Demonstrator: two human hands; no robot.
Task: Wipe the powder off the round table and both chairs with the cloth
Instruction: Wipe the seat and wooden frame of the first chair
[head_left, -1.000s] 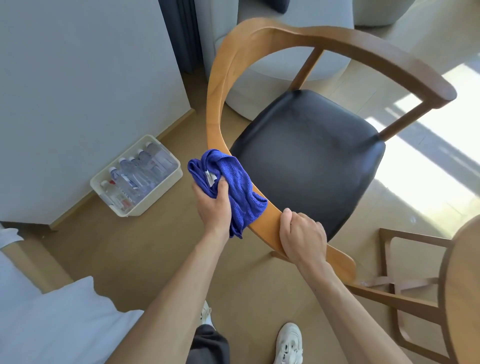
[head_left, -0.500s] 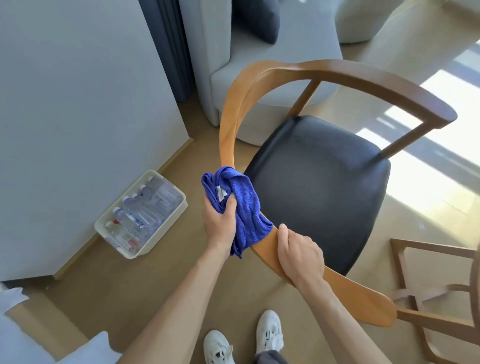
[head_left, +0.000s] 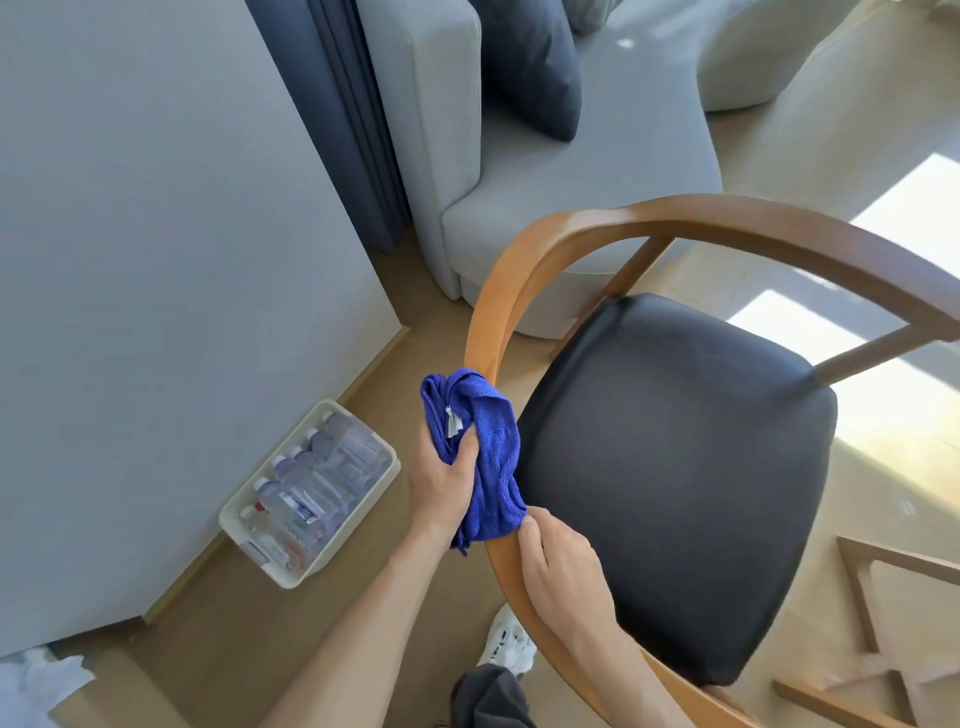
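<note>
Lengthwise, the blue cloth (head_left: 480, 457) runs along the curved wooden back rail (head_left: 485, 332) of the chair (head_left: 675, 478), its long axis following the rail from the upper bunch near the bend down to a hanging tail just beside the right hand (head_left: 558, 577). A small white tag shows on the bunched part, facing up. The left hand (head_left: 441, 480) is closed around the cloth from the outer side of the rail, thumb pressed over the fabric and pointing up along it, the bare forearm reaching in from below. The right hand is wrapped over the rail itself, just below the cloth and touching its lower edge, knuckles up, fingers curled over toward the black seat, which lies to the right of both hands.

One cloth is in view, and two hands. One chair shows whole; pale wooden bars (head_left: 878, 623) at the lower right, past the right hand, belong to another piece of furniture only partly seen. To the left of the left hand, a white bin (head_left: 363, 525) on the floor holds several clear bottles, too jumbled to count. One white shoe (head_left: 511, 642) shows beneath the right forearm. Beyond the chair stands a grey sofa (head_left: 587, 156) with one dark cushion (head_left: 535, 62).
</note>
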